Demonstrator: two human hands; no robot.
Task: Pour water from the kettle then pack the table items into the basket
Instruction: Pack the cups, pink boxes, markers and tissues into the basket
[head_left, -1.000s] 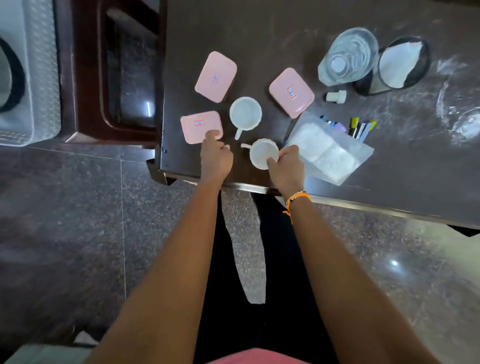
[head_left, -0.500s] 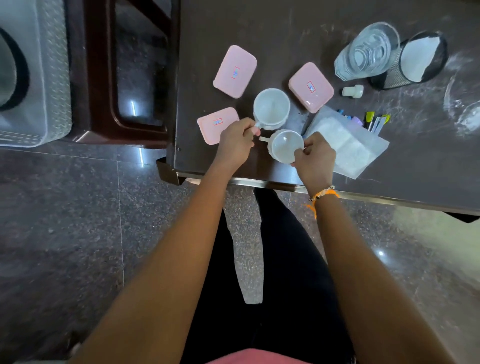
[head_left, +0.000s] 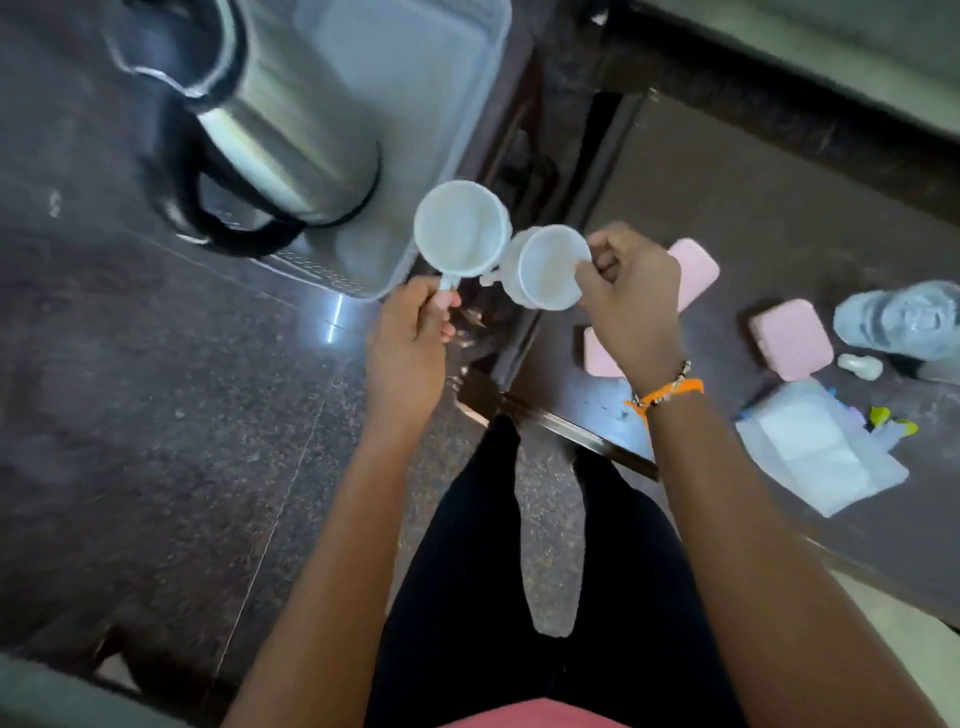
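Note:
My left hand (head_left: 410, 343) grips the handle of a white cup (head_left: 460, 234), held over the near corner of the clear plastic basket (head_left: 441, 88) on the floor. My right hand (head_left: 631, 291) holds a second white cup (head_left: 548, 265) by its rim, just right of the first and touching it. A steel kettle (head_left: 275, 119) with a black handle lies inside the basket. On the dark table (head_left: 753, 218) remain three pink boxes (head_left: 789, 338), a clear glass jar (head_left: 904, 317), a small white cap (head_left: 860, 366) and a clear pouch of tissues and pens (head_left: 815, 447).
The basket sits on the dark speckled floor to the left of the table. A dark wooden frame (head_left: 524, 150) stands between basket and table. My legs in black trousers are below, close to the table's near edge (head_left: 571, 426).
Both hands lifted the two white cups off the table and carried them left, over the basket's corner. The view swung left, bringing the basket and kettle close.

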